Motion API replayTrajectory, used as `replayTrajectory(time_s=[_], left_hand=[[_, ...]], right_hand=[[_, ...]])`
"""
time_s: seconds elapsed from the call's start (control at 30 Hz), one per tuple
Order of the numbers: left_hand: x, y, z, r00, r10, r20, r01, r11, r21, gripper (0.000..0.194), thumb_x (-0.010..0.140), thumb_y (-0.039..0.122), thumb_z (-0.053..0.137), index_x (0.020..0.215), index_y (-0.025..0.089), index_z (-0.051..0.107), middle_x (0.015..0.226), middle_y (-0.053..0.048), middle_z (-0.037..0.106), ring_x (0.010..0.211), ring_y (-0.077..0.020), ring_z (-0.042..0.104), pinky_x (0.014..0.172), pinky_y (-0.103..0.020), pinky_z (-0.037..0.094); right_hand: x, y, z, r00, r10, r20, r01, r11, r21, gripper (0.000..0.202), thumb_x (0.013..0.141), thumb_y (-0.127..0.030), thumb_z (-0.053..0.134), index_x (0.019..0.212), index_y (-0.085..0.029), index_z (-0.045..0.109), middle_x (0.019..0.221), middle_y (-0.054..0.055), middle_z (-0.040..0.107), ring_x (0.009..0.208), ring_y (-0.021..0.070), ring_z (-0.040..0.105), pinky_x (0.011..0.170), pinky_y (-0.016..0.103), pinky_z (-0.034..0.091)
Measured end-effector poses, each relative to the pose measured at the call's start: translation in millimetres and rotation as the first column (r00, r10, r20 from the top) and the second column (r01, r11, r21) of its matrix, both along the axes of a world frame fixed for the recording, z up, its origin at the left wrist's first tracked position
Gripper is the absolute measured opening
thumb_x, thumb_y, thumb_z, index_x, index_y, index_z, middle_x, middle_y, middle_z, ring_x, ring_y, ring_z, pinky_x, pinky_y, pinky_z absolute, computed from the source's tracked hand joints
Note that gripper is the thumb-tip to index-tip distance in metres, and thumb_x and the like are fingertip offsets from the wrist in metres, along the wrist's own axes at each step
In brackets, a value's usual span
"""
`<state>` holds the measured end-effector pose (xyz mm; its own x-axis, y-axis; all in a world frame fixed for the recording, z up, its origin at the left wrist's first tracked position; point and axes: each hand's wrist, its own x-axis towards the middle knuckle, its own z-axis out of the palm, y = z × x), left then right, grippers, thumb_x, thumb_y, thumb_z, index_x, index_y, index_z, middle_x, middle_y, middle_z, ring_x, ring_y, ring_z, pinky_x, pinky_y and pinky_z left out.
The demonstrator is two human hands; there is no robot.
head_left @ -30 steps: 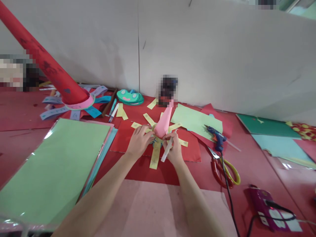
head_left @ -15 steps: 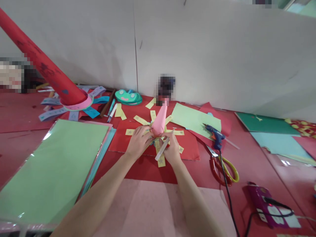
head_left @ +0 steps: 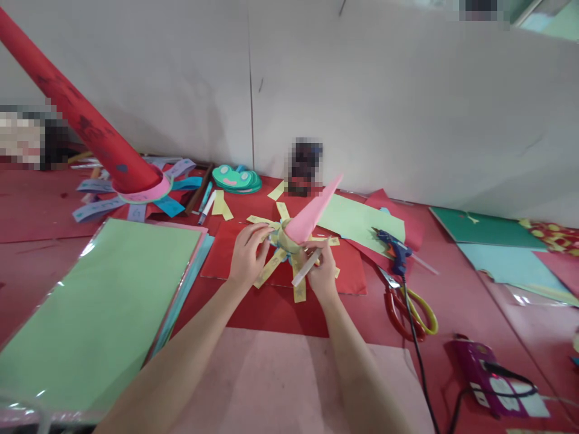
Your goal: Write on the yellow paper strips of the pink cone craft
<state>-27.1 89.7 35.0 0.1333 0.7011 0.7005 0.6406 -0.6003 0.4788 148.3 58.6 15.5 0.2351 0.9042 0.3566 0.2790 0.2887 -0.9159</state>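
Observation:
A pink paper cone (head_left: 309, 218) leans to the right over a red sheet (head_left: 226, 258). A yellow band (head_left: 287, 242) circles its base, and yellow paper strips (head_left: 270, 269) with star marks spread out from it. My left hand (head_left: 248, 252) is closed at the left side of the base, its fingertips pinching the paper there. At the base's right side, my right hand (head_left: 323, 268) is closed around a translucent white stick (head_left: 306, 269). Its fingertips also touch the band's edge. The underside of the cone is hidden.
A glue gun (head_left: 397, 250) with a black cable lies right of the hands, above scissors (head_left: 409, 307). A purple box (head_left: 491, 378) stands farther right. Green sheets (head_left: 99, 307) lie left, below a tall red cone (head_left: 94, 120). Green frog cutouts (head_left: 236, 179) lie near the wall.
The pink cone has gone from nearly upright to leaning right, and its yellow band now shows. A front-left strip has come into view. My left hand has shifted slightly left.

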Motion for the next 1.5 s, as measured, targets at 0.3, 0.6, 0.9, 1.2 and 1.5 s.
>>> replayTrajectory(time_s=[0.3, 0.6, 0.9, 1.2, 1.5], left_hand=[[1, -9, 3.5, 0.996, 0.019, 0.084, -0.021, 1.0, 0.016, 0.024, 0.097, 0.021, 0.038, 0.103, 0.02, 0.061, 0.1, -0.006, 0.068, 0.101, -0.0188, 0.062, 0.089, -0.035, 0.052], [2, -8, 3.0, 0.988, 0.141, -0.068, -0.132, 0.983, 0.128, 0.02, 0.091, 0.011, 0.044, 0.094, 0.02, 0.062, 0.085, -0.003, 0.073, 0.079, -0.0166, 0.068, 0.092, -0.037, 0.048], [8, -8, -2.3, 0.973, -0.096, -0.21, 0.112, 0.991, 0.068, 0.025, 0.091, 0.009, 0.042, 0.103, 0.021, 0.061, 0.098, -0.004, 0.069, 0.092, -0.0176, 0.065, 0.101, -0.041, 0.042], [0, -4, -2.5, 0.966, -0.161, -0.202, 0.143, 0.985, -0.101, 0.026, 0.08, 0.005, 0.042, 0.088, 0.021, 0.061, 0.108, -0.007, 0.059, 0.107, -0.0217, 0.056, 0.103, -0.045, 0.04], [-3, -3, -3.8, 0.941, -0.292, -0.17, 0.244, 0.935, -0.258, 0.006, 0.088, 0.024, 0.054, 0.083, 0.021, 0.056, 0.109, -0.007, 0.059, 0.115, -0.0235, 0.051, 0.108, -0.05, 0.03]], right_hand=[[2, -4, 9.4, 0.986, 0.053, -0.155, -0.038, 0.995, 0.096, 0.018, 0.073, -0.011, 0.054, 0.085, -0.024, 0.05, 0.079, -0.003, 0.056, 0.073, 0.0132, 0.054, 0.07, 0.029, 0.045], [7, -1, -2.2, 0.992, 0.011, 0.128, -0.01, 1.0, -0.012, 0.027, 0.061, -0.007, 0.046, 0.083, -0.022, 0.05, 0.076, -0.002, 0.054, 0.071, 0.0154, 0.053, 0.065, 0.027, 0.042], [9, -1, 2.8, 0.998, 0.013, 0.061, -0.014, 1.0, 0.013, 0.02, 0.058, -0.009, 0.041, 0.072, -0.022, 0.049, 0.07, -0.003, 0.053, 0.067, 0.0143, 0.052, 0.062, 0.025, 0.041], [15, 0, 4.2, 0.985, 0.11, -0.13, -0.1, 0.992, 0.083, 0.016, 0.065, -0.009, 0.046, 0.072, -0.022, 0.05, 0.067, -0.005, 0.054, 0.062, 0.0124, 0.052, 0.061, 0.025, 0.042], [20, 5, 6.4, 0.97, 0.082, -0.23, -0.062, 0.994, 0.094, 0.014, 0.066, -0.01, 0.05, 0.075, -0.022, 0.051, 0.064, -0.006, 0.055, 0.057, 0.0109, 0.052, 0.058, 0.025, 0.043]])
